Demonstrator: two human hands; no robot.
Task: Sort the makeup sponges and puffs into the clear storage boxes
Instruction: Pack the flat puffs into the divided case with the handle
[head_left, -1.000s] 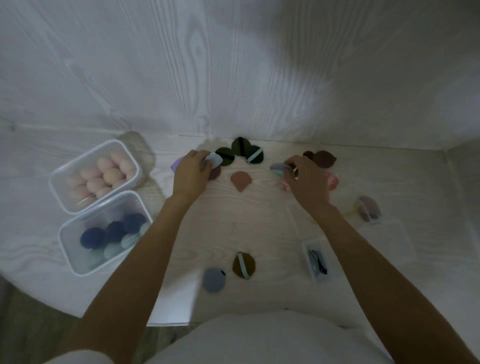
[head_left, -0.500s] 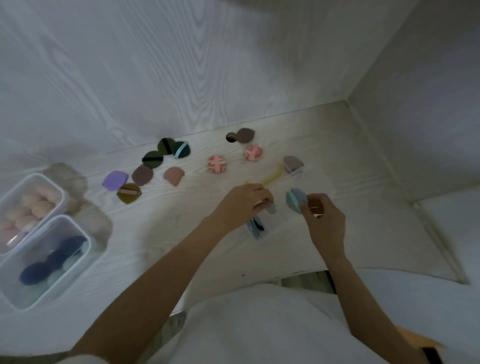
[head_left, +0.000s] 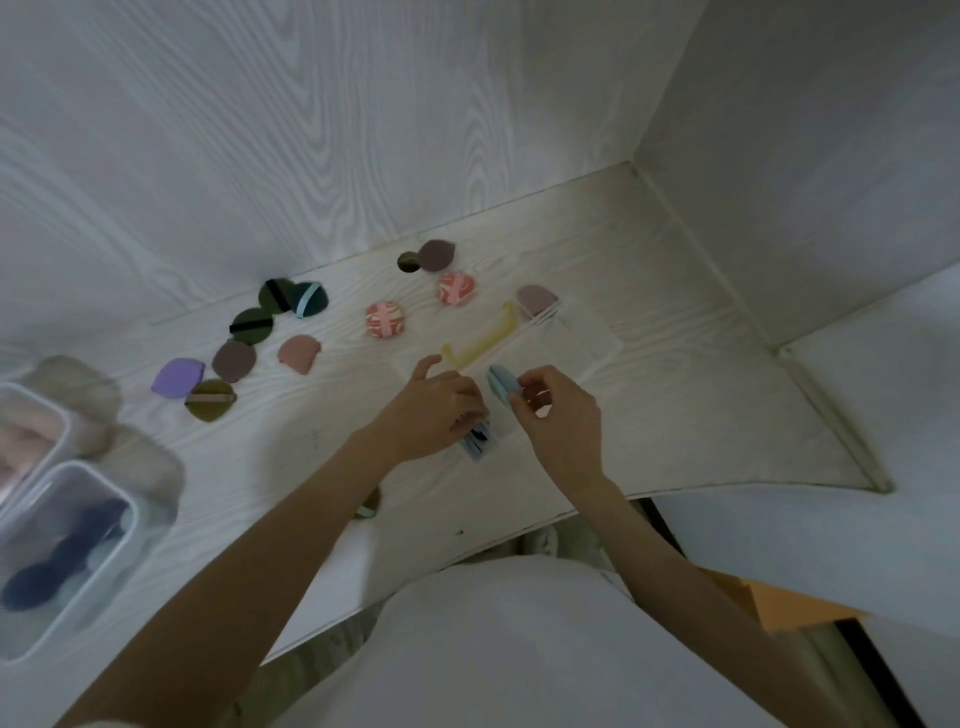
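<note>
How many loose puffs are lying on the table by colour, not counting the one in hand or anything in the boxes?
Green: 5
Brown or mauve: 3
Pink striped: 2
Plain pink: 1
Purple: 1
Total: 12

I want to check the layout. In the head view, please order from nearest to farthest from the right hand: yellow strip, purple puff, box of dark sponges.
1. Yellow strip, just beyond the right hand.
2. Purple puff, far left on the table.
3. Box of dark sponges, left edge.

person | bare forearms, no sleeves seen | white top (head_left: 519, 649) | no rings/watch visible
</note>
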